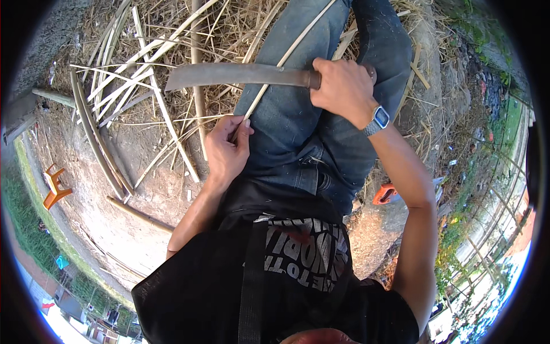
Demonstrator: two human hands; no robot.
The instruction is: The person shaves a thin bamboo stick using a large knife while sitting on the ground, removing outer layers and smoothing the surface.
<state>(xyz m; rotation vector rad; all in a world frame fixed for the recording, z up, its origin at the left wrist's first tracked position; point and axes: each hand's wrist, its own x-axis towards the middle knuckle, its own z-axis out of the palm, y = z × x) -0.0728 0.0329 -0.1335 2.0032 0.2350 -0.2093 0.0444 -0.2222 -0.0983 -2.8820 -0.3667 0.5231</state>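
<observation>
My right hand is closed round the wooden handle of a machete. Its long blade points left across my thigh and lies over a thin, pale strip of split wood or bamboo. The strip runs slantwise along my jeans. Near its lower end my left hand pinches it between thumb and fingers. A thinner sliver sticks out leftward from the same fingertips. Whether the blade's edge touches the strip I cannot tell.
Pale split strips and shavings litter the ground at the left. Brown poles lie beyond them, with a shorter stick nearer. A handsaw with an orange handle rests at my right. An orange stool stands far left.
</observation>
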